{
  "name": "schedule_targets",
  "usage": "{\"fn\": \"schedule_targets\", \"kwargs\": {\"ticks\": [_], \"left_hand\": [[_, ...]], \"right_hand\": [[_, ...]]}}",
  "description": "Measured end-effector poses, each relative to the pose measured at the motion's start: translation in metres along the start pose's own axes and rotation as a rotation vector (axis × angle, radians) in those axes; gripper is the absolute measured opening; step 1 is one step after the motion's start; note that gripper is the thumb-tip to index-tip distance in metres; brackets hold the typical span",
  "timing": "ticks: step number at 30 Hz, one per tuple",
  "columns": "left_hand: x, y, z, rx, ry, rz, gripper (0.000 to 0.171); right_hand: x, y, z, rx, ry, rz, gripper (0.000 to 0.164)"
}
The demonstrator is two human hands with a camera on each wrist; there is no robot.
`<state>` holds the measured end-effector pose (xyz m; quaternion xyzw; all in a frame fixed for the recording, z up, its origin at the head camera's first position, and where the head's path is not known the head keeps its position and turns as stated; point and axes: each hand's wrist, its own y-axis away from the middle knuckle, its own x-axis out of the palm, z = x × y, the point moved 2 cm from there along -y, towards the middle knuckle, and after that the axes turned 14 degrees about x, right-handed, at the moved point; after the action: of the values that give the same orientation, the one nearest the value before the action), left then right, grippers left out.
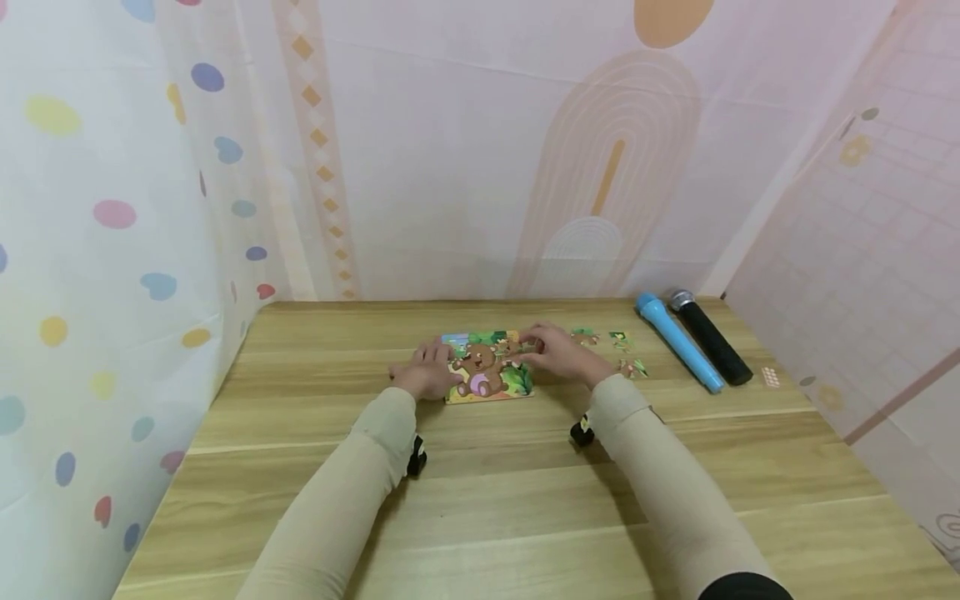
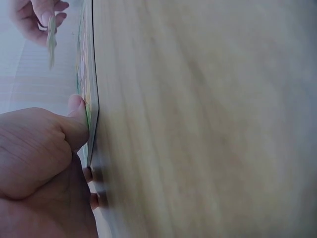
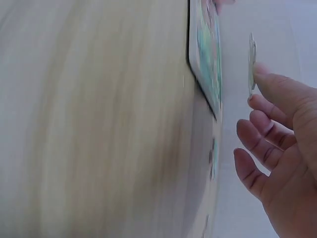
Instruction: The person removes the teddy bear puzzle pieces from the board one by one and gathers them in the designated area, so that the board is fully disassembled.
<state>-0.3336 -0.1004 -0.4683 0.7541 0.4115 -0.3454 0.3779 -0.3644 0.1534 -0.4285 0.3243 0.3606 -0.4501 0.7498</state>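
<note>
Watching from my end, I see the left hand (image 1: pixel 426 372) steadying the left edge of a bear picture puzzle board (image 1: pixel 483 377), which lies flat on the wooden table (image 1: pixel 480 508), well toward its far side; the thumb rests on the board's face, while the other fingers lie loosely apart along that edge, two tips down by the tabletop. The right hand (image 1: pixel 558 352) pinches a thin puzzle piece (image 3: pixel 252 54) between thumb and forefinger, its remaining fingers half curled and spread, with the piece held roughly level above the board's right part and not touching it. I'd worry first about that grip: with two fingertips on so thin an edge, the piece could twist and meet the board turned wrong. Pressing it down crooked might lift neighbouring parts or slide the board left, since I see only a light hold there. The right hand covers the far right corner, so I can't tell what gap lies beneath. A careless wrist might also scatter the loose pieces (image 1: pixel 583 337) just right of the board.
</note>
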Motion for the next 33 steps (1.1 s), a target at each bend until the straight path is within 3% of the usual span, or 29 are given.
{"fn": "schedule_targets", "kwargs": {"ticks": [17, 33], "left_hand": [[-0.002, 0.002, -0.001, -0.002, -0.019, 0.007, 0.053], [-0.003, 0.001, -0.001, 0.002, -0.028, 0.026, 0.059]], "right_hand": [[-0.032, 0.024, -0.053, -0.005, -0.014, -0.115, 0.040], [-0.048, 0.045, -0.099, 0.042, 0.016, -0.112, 0.037]]}}
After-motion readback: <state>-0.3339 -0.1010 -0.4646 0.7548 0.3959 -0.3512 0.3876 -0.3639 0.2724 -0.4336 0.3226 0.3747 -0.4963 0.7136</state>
